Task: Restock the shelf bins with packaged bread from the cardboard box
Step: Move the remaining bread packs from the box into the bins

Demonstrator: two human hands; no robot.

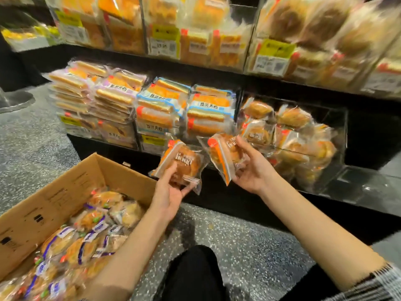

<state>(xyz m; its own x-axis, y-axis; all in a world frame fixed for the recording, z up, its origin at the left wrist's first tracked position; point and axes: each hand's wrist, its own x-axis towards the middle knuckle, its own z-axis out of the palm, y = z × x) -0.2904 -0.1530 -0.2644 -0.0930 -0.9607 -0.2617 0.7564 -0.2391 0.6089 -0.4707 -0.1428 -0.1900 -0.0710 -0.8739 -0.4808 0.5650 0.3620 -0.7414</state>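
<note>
At lower left of the frame, the cardboard box (71, 185) sits full of wrapped buns. Mid-frame, your left hand (168, 196) pinches one bread packet (182, 162), thumb across its front. Just right, your right hand (251, 168) cradles a second packet (224, 153) in curled fingers, beside the clear shelf bin (338, 131).
</note>
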